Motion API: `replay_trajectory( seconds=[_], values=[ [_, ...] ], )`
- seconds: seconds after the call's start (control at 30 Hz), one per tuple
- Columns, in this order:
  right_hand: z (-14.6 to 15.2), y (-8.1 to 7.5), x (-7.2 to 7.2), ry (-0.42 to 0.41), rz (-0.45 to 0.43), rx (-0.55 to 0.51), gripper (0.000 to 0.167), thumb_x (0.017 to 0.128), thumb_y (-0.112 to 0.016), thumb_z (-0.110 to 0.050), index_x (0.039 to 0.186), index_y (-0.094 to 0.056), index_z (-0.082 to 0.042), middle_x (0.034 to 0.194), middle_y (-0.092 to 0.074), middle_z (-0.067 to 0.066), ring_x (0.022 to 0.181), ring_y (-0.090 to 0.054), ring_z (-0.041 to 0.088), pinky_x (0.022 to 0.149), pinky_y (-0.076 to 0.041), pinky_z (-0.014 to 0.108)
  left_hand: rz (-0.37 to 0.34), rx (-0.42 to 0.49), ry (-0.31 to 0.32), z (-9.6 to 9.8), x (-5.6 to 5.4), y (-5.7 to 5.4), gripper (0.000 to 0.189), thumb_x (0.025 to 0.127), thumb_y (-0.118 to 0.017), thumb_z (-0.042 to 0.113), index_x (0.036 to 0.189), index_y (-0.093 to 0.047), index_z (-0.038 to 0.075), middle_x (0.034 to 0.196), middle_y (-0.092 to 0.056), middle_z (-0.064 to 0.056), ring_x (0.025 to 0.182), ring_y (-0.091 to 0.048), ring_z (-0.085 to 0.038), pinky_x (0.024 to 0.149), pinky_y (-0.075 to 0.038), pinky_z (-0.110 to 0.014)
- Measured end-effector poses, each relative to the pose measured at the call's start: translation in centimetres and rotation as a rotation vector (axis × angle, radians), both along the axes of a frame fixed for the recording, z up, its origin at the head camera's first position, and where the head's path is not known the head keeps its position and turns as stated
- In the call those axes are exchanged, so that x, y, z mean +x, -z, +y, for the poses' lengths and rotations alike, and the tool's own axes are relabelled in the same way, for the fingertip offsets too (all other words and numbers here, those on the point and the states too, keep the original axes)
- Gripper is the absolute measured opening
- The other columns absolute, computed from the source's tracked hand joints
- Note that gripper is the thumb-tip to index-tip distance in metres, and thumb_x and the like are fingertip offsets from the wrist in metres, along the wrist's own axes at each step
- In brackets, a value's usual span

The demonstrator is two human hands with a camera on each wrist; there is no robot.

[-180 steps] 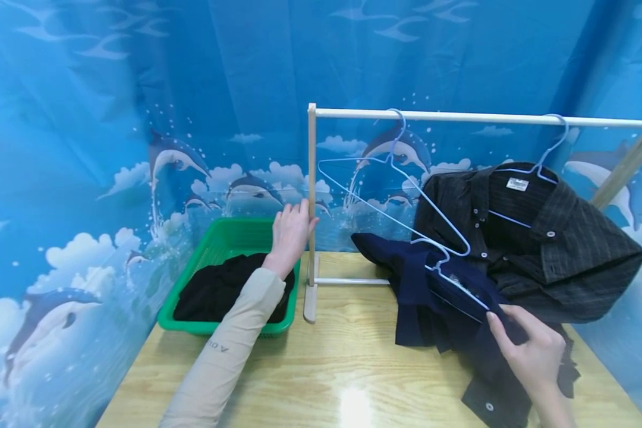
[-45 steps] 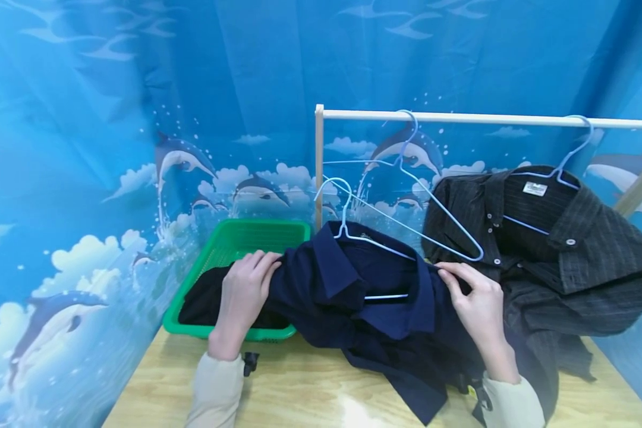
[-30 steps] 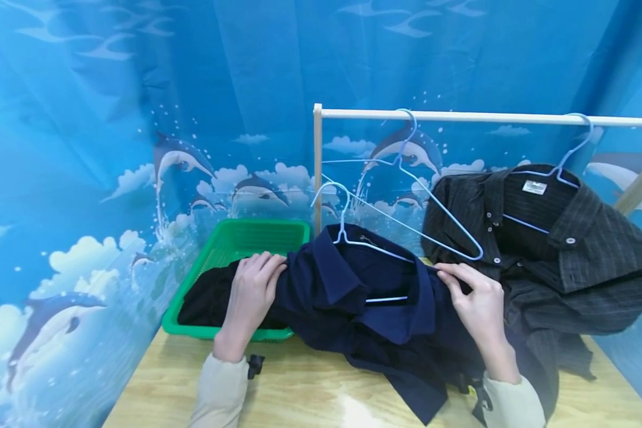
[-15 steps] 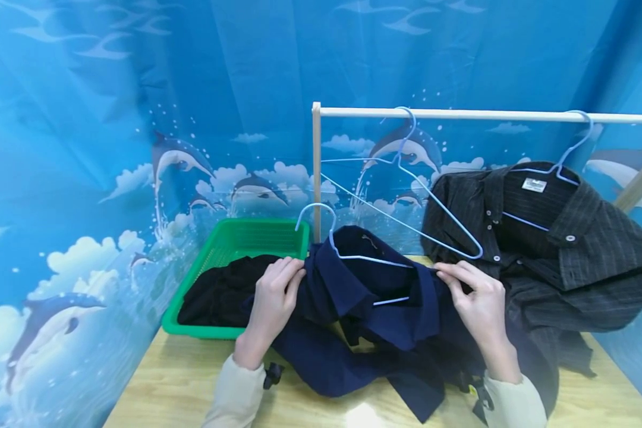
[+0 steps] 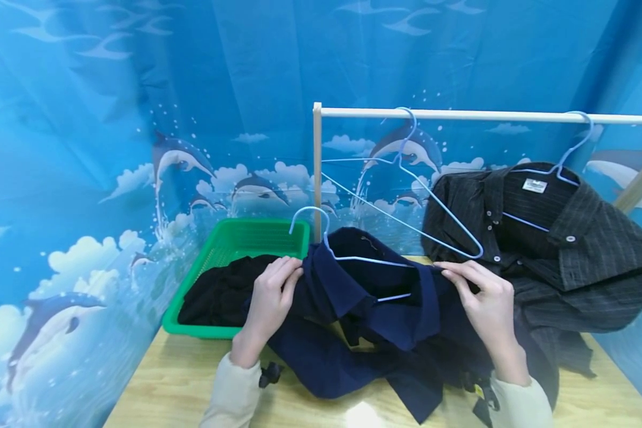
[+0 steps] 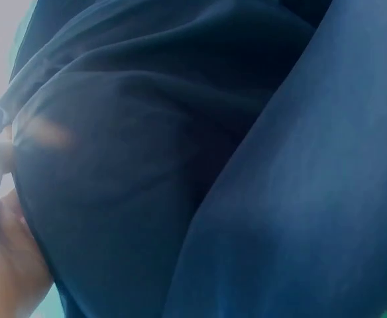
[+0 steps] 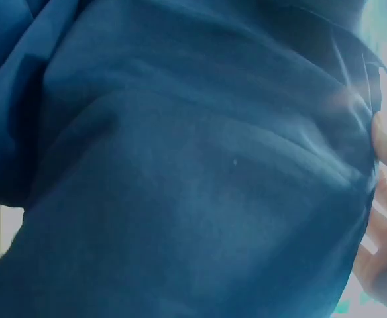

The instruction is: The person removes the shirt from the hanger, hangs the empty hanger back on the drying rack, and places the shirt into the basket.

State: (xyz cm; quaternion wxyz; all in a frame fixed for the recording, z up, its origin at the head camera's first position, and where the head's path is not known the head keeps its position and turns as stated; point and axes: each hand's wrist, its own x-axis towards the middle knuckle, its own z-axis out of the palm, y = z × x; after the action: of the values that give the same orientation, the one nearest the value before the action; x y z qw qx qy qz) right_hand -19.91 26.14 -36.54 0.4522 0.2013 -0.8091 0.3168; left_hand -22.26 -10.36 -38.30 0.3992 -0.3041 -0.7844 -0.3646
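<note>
In the lower middle of the head view, the left hand (image 5: 270, 300) and right hand (image 5: 487, 303) each pinch a shoulder of the navy shirt (image 5: 398, 327), a hanger (image 5: 371, 260) inside its collar. The basket (image 5: 262, 235) sits left of centre, the rack (image 5: 487, 114) upper right.

The navy shirt (image 5: 396, 326) is matt cloth, the basket (image 5: 262, 236) plastic, the tabletop (image 5: 166, 380) glossy, wood-grained.

Room above green basket (image 5: 262, 235); bare hanger (image 5: 399, 159) obstructs space behind navy shirt (image 5: 343, 288).
</note>
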Motion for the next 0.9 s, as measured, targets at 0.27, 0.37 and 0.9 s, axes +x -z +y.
replay_trajectory(
  seconds=[0.27,0.37,0.9],
  values=[
    [0.4,-0.7,0.2,0.075,0.098,-0.097,0.026,0.075,-0.080,0.016,0.094,-0.081,-0.002,0.090,-0.078,0.014,0.088,-0.059,-0.021,0.063,-0.031,0.008,-0.002,-0.020,0.013,-0.9,0.0,-0.4,0.006,0.095,-0.066,-0.001,0.096,-0.071,0.004,0.088,-0.068,-0.007,0.081,-0.064,-0.023,0.073,-0.053,-0.038],
    [0.7,-1.0,0.4,0.145,0.119,-0.166,0.018,0.077,-0.079,0.016,0.090,-0.080,0.003,0.087,-0.076,0.020,0.083,-0.056,-0.023,0.064,-0.030,0.007,-0.032,-0.010,0.010,-1.3,0.0,-0.6,0.008,0.095,-0.066,-0.001,0.096,-0.071,0.005,0.088,-0.067,-0.005,0.081,-0.063,-0.021,0.074,-0.052,-0.037],
    [0.9,-0.9,0.8,0.192,0.003,-0.061,0.020,0.083,-0.083,-0.001,0.101,-0.082,-0.011,0.088,-0.076,0.007,0.081,-0.051,-0.021,0.073,-0.035,0.006,-0.085,0.114,0.018,-1.5,0.0,-0.8,0.011,0.099,-0.062,0.002,0.095,-0.071,0.007,0.084,-0.066,-0.004,0.075,-0.060,-0.016,0.070,-0.046,-0.024]
  ],
)
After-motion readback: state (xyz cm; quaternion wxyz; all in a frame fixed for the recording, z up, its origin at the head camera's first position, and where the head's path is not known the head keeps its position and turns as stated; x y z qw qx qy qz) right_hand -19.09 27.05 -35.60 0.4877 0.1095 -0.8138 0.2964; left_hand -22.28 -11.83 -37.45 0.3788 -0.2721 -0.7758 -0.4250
